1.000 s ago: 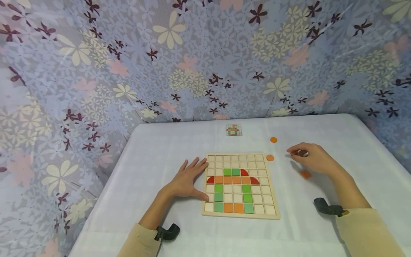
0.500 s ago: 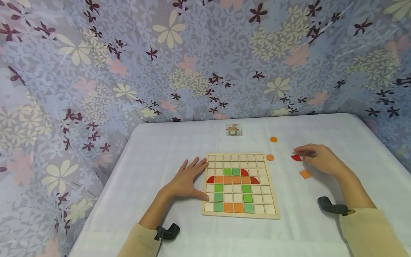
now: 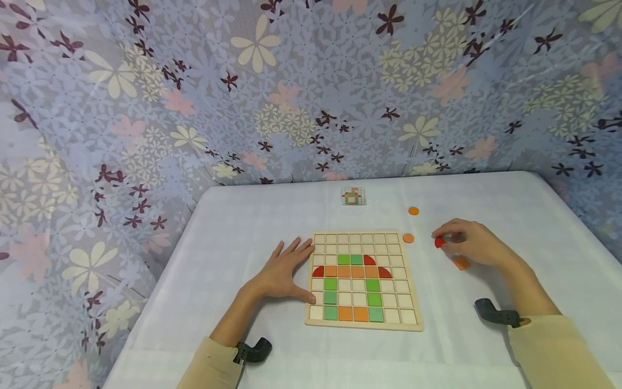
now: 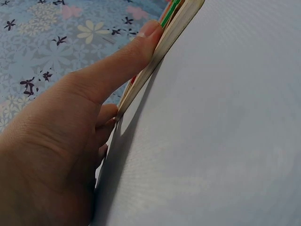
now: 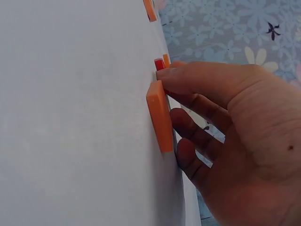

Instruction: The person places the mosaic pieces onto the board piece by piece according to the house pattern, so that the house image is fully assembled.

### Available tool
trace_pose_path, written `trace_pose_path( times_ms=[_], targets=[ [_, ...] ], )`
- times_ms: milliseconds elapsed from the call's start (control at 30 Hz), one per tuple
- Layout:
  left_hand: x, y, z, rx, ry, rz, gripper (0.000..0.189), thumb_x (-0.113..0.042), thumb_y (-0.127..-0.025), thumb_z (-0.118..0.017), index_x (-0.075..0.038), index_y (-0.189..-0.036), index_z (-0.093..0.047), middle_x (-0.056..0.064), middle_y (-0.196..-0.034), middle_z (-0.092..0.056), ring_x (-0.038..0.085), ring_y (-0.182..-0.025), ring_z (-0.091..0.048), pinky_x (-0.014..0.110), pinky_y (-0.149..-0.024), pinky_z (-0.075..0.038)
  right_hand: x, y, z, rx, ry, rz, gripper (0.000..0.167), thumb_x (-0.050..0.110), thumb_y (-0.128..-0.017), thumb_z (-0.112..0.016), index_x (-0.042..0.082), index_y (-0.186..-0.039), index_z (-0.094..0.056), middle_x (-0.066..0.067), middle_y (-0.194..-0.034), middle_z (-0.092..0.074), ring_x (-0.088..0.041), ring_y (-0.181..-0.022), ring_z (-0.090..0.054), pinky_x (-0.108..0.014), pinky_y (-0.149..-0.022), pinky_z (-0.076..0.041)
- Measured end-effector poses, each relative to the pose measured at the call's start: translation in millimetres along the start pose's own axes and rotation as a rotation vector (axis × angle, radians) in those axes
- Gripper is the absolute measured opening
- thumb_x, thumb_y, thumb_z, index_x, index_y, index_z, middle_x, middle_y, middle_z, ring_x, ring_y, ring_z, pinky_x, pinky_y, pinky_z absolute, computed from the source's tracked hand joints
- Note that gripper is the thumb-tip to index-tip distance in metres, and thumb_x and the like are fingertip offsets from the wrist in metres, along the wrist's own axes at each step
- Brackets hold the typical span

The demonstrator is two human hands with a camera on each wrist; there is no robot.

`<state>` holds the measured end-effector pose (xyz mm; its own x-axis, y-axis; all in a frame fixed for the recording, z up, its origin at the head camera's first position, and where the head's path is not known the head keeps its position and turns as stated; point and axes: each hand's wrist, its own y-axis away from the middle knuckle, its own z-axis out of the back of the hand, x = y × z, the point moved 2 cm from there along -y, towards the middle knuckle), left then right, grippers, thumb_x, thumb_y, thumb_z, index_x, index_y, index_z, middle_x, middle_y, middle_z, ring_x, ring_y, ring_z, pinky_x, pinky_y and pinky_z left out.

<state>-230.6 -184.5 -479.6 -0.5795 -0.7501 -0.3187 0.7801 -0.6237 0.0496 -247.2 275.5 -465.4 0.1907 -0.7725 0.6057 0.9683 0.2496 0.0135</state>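
A wooden grid board point(image 3: 407, 281) bears green, orange and red tiles. My left hand point(image 3: 284, 274) lies at its left border with fingers spread, the thumb over the lower left edge and the fingertips at the upper left; in the left wrist view the thumb point(image 4: 127, 56) presses on the board's rim point(image 4: 176, 30). To the right of the board, my right hand point(image 3: 478, 242) pinches a red tile point(image 3: 439, 242) with a rounded edge between thumb and fingertips, low over the cloth. Just below that hand lies an orange square tile point(image 3: 460, 263), large in the right wrist view.
Two orange round tiles point(image 3: 408, 238) lie between the board and the right hand, one farther back. A small pattern card point(image 3: 353, 196) lies behind the board. A white cloth point(image 3: 252, 216) covers the table, and a flowered curtain point(image 3: 311, 97) hangs behind it.
The right hand first drew back to the right, with the red tile showing at its fingertips, then moved left again and now pinches that tile farther left. The left hand stays still.
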Motion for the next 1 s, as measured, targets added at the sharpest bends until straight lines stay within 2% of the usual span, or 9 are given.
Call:
trace_pose_path(
  times_ms=[167,367,733,1000],
  targets=[
    [1.3,-0.7,-0.9,0.005,-0.005,0.012,0.127,-0.086,-0.055,-0.063,-0.022,-0.155,-0.020,-0.009,-0.160,-0.011,0.017,-0.146,-0.002,0.049,-0.114,0.002,2,0.0,-1,-0.009,0.003,-0.007,0.028,0.018,-0.084,-0.074,0.013,-0.111,-0.073,-0.006,-0.107,-0.063,-0.022,-0.082,-0.049,-0.031,-0.061,-0.046],
    [2.1,-1.2,-2.2,0.004,-0.005,0.017,0.126,-0.085,-0.055,-0.065,-0.022,-0.155,-0.020,-0.010,-0.160,-0.011,0.017,-0.146,-0.001,0.048,-0.115,0.003,4,-0.9,-2,-0.025,0.016,-0.028,0.027,0.018,-0.083,-0.074,0.010,-0.109,-0.074,-0.005,-0.096,-0.062,-0.022,-0.078,-0.047,-0.030,-0.059,-0.042],
    [0.8,-0.3,-0.5,0.002,0.000,0.010,0.126,-0.084,-0.056,-0.066,-0.021,-0.155,-0.021,-0.007,-0.160,-0.012,0.018,-0.146,-0.003,0.049,-0.114,0.002,8,-4.0,-4,0.001,0.005,-0.069,0.034,0.026,-0.082,-0.075,0.009,-0.112,-0.072,-0.004,-0.088,-0.059,-0.023,-0.076,-0.047,-0.031,-0.058,-0.041],
    [1.3,-0.5,-0.4,0.001,-0.004,0.006,0.126,-0.085,-0.056,-0.064,-0.021,-0.155,-0.021,-0.008,-0.160,-0.012,0.018,-0.146,-0.002,0.049,-0.115,0.002,13,-4.3,-5,0.031,-0.065,-0.042,0.037,0.035,-0.082,-0.076,0.013,-0.112,-0.073,-0.002,-0.101,-0.066,-0.022,-0.079,-0.050,-0.030,-0.062,-0.044]
  ],
)
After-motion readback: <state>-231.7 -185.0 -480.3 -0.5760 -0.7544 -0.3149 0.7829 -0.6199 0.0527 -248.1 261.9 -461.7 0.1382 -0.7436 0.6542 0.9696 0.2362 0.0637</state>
